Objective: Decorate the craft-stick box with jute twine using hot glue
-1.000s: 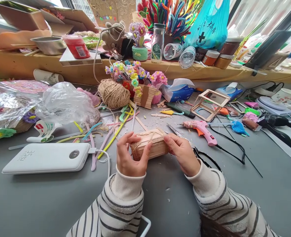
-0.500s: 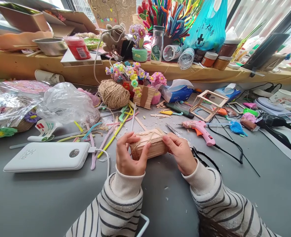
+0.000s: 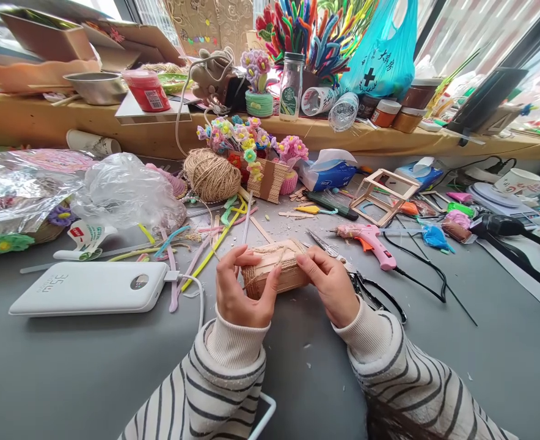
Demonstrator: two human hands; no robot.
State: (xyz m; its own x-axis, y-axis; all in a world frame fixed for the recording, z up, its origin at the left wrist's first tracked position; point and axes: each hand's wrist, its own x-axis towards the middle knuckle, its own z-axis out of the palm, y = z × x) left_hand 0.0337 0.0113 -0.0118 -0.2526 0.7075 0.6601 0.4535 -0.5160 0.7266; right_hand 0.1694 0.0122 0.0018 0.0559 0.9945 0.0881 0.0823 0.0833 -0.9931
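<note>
A small box of wooden craft sticks (image 3: 277,269), wrapped partly in jute twine, rests just above the grey table (image 3: 91,366). My left hand (image 3: 240,290) grips its left end, thumb pressed on the near face over the twine wraps. My right hand (image 3: 327,284) holds the right end, fingers curled over the top. A strand of twine runs from the box back toward the ball of jute twine (image 3: 211,175). Scissors (image 3: 332,249) lie just behind my right hand.
A white power bank (image 3: 91,288) with cable lies to the left, pipe cleaners (image 3: 206,244) beside it. A pink glue gun (image 3: 371,239) and black cords lie right. Plastic bags (image 3: 123,192), flower crafts (image 3: 251,143), a stick frame (image 3: 384,192) and a cluttered wooden shelf (image 3: 68,119) stand behind.
Both hands stay on the box; my right hand has shifted slightly left along its top. The view has drifted a little.
</note>
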